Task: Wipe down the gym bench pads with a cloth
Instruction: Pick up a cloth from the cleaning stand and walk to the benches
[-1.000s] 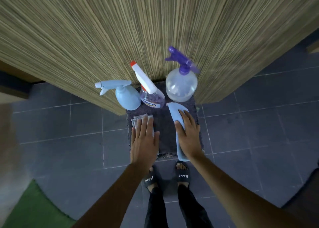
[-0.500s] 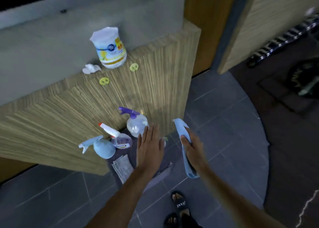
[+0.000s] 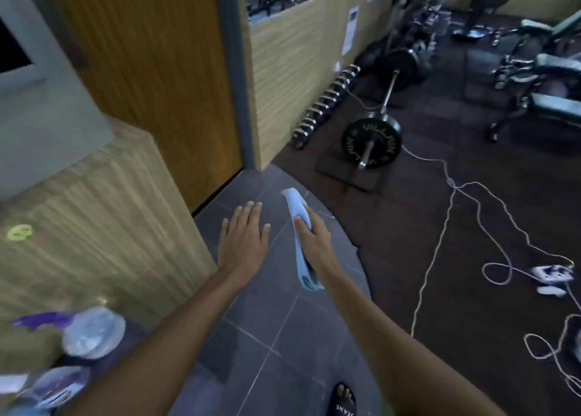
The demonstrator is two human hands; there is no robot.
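The right hand [image 3: 316,242] holds a folded blue cloth [image 3: 301,245] with its fingers curled around it. The left hand [image 3: 243,242] is flat, fingers straight, holding nothing, above the grey floor [image 3: 276,337].

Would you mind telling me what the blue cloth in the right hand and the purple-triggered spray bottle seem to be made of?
The blue cloth looks like soft matte fabric, perhaps microfibre: it droops limply below the right hand. The spray bottle looks like translucent plastic with a sheen, though blurred.
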